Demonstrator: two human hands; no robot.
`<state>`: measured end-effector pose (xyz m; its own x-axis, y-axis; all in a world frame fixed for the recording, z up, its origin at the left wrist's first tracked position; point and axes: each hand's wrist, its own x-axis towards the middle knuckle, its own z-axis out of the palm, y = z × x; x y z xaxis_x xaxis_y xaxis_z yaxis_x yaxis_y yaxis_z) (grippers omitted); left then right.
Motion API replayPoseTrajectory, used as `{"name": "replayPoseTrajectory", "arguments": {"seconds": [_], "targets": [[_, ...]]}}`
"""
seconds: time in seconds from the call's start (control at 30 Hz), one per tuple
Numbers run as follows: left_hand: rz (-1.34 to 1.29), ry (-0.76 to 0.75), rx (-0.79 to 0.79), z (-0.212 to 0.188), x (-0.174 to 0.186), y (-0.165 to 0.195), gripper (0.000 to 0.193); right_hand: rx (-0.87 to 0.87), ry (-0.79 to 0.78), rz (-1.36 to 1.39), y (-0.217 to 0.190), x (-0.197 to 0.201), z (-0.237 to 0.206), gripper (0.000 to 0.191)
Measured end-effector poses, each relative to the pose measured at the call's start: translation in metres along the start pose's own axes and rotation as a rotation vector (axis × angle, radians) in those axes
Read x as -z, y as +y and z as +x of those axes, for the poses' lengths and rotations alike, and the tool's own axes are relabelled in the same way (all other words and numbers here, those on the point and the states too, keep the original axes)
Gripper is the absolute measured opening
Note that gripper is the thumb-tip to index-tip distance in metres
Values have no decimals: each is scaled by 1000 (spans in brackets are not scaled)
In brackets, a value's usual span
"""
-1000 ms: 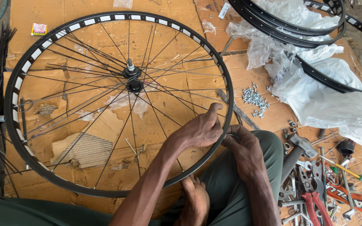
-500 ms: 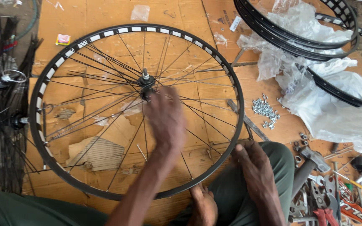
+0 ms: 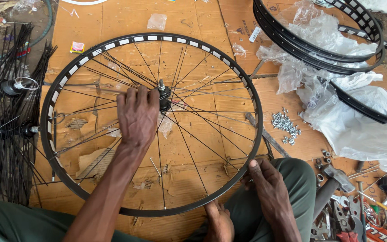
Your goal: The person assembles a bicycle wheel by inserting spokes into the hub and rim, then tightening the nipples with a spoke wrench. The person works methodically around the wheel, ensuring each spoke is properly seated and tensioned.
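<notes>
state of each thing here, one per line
wheel: lying flat on the cardboard, spokes laced to the hub
hub: axle pointing up
left hand: palm down over the spokes, fingers at the hub
right hand: gripping the rim's near edge
spare rims: stacked, partly in plastic wrap
nipples: loose pile
hammer: lying idle

Flattened brown cardboard sheets (image 3: 189,18) cover the floor. A black spoked wheel (image 3: 256,134) lies flat on them in the middle. To its right sits a small heap of silver nipples (image 3: 285,127), with crumpled clear plastic (image 3: 359,130) and stacked black rims (image 3: 292,42) further right. Loose tools (image 3: 341,179) lie near right; bundled spokes (image 3: 10,148) lie left.
</notes>
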<state>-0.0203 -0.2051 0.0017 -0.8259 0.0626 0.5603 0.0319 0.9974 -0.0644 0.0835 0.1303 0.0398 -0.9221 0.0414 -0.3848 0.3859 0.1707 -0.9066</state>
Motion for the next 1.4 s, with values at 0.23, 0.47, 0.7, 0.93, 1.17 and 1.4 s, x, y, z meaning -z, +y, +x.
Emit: {"name": "replayPoseTrajectory", "arguments": {"seconds": [0.23, 0.47, 0.7, 0.93, 1.17, 1.4], "targets": [[-35, -156, 34, -4, -10, -21, 12, -8, 0, -28, -4, -2, -1, 39], [34, 14, -76, 4, -10, -13, 16, -45, 14, -33, -8, -4, 0, 39], [34, -32, -100, -1, 10, -8, 20, -39, 10, -59, -7, -2, -1, 40], [-596, -794, 674, -1, 28, 24, 58, -23, 5, -125, -4, 0, -2, 45], [-2131, -509, 1585, 13, 27, 22, 57, -170, 23, -149, -14, -6, -9, 43], [-2058, -423, 1577, 36, 14, 40, 40, -461, -42, -332, -14, -22, -23, 55]]}}
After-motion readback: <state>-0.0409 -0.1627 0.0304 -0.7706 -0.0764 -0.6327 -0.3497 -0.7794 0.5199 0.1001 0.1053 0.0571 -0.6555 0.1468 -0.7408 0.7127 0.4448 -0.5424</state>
